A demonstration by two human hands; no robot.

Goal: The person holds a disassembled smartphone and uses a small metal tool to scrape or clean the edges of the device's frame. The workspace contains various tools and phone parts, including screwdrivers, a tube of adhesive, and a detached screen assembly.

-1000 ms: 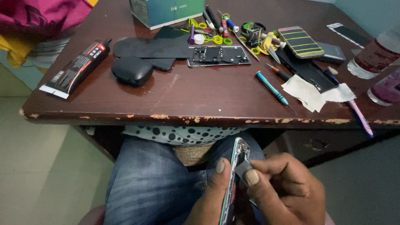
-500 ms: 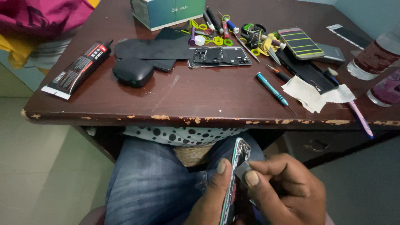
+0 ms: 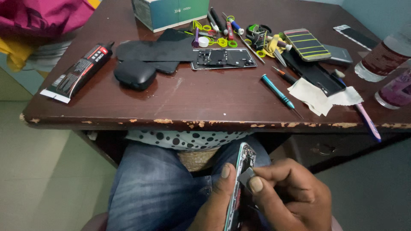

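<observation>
Head view: both hands are working low over the lap, below the table point(image 3: 214, 122) edge. The left hand point(image 3: 216, 205) is curling around an opened phone frame point(image 3: 239, 184), held edge-on, thumb lying against its side. The right hand point(image 3: 291, 199) is pinching a small grey piece point(image 3: 246, 175) between thumb and forefinger, touching the frame's upper part. Compared with half a second ago, nothing is shifting: same grip, same position. On the table, a teal box point(image 3: 165, 13) is standing closed, contents hidden; a teal screwdriver point(image 3: 278, 92) is lying near white paper point(image 3: 314, 96).
</observation>
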